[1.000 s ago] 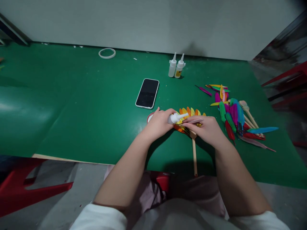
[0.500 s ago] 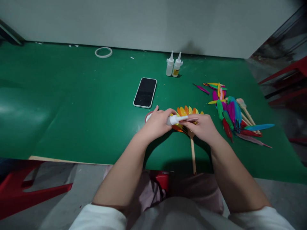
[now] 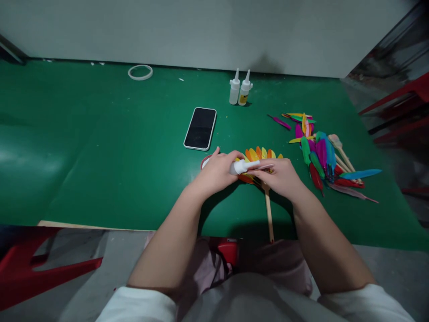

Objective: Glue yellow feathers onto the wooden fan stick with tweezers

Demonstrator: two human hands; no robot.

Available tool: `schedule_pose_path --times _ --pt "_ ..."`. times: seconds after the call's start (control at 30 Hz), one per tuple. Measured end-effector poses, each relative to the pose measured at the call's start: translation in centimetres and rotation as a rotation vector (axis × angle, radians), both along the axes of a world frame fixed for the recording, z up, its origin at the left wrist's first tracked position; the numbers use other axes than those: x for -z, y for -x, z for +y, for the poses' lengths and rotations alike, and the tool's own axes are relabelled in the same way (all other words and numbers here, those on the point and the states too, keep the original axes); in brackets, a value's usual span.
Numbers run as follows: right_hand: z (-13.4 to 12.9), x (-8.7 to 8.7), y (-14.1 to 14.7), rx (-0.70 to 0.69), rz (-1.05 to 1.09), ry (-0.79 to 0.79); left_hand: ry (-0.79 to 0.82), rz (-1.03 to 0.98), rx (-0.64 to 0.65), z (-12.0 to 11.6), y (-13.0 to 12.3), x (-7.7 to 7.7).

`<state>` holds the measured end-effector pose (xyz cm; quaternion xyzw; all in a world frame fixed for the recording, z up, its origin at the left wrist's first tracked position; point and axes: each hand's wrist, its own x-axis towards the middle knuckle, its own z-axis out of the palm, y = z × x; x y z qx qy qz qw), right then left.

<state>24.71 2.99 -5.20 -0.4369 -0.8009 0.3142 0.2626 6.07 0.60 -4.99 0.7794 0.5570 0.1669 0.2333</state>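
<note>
My left hand [image 3: 217,173] is closed around a white glue bottle [image 3: 241,167], tipped sideways with its nozzle pointing right. The nozzle's tip meets a thin, dull-pink feather [image 3: 265,167] pinched in the fingers of my right hand [image 3: 283,176]. Beneath both hands lies a fan of yellow and orange feathers [image 3: 256,153] on a wooden stick [image 3: 269,212], which reaches down to the table's front edge. My hands hide the middle of the fan. A white round item with a red rim [image 3: 204,162] shows partly behind my left hand.
A phone [image 3: 200,129] lies beyond my left hand. Two glue bottles [image 3: 239,93] stand upright near the wall. Loose coloured feathers [image 3: 320,154] and wooden sticks [image 3: 345,156] are heaped at the right. A white ring [image 3: 140,73] rests at the back of the green table [image 3: 110,156].
My view has shifted slightly, so everything appears a little further left. Both hands keep the same hold, and the glue bottle stays against the feather.
</note>
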Motion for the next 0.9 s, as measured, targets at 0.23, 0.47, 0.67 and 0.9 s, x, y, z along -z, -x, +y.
schedule_pose_path --times 0.23,0.47,0.67,0.9 --pt "0.0 0.2 -0.1 -0.045 -0.027 -0.010 0.009 -0.020 0.011 -0.1 0.1 -0.2" --pt "0.0 0.1 -0.1 -0.077 -0.050 -0.010 0.032 -0.059 0.030 -0.2 0.3 -0.5" --pt "0.0 -0.2 -0.2 -0.098 -0.043 0.040 0.035 -0.054 0.037 -0.3 0.4 -0.7" --pt "0.1 0.1 -0.2 -0.094 -0.059 0.060 0.055 -0.099 0.059 -0.4 0.3 -1.2"
